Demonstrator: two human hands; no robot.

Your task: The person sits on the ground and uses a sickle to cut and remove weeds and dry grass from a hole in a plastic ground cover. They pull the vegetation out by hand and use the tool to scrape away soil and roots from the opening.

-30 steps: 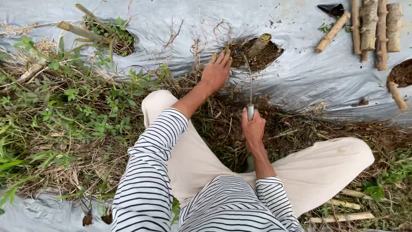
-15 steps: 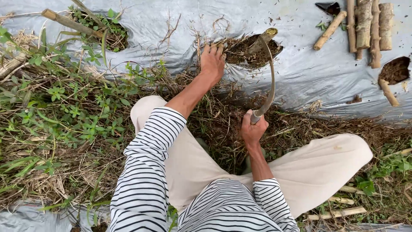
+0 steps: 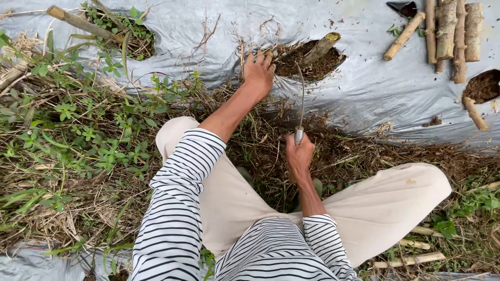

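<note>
My right hand (image 3: 299,155) grips the handle of a sickle (image 3: 300,106), its thin curved blade seen edge-on and reaching up toward a planting hole (image 3: 312,66) in the grey plastic sheet (image 3: 364,88). A cut woody stem (image 3: 319,48) leans in the soil of that hole. My left hand (image 3: 258,71) is closed around a tuft of dry grass at the hole's left rim. I squat in beige trousers and a striped shirt over dry mulch.
Green weeds (image 3: 94,135) and dry straw cover the ground at left. A second hole with a stem (image 3: 78,22) lies at the upper left, a third hole (image 3: 482,86) at the right edge. Several cut sticks (image 3: 450,31) lie at the upper right, more sticks (image 3: 411,257) by my right knee.
The sickle blade swung from a wide curve arcing right back to an edge-on position. My left hand stays gripping grass at the hole's rim.
</note>
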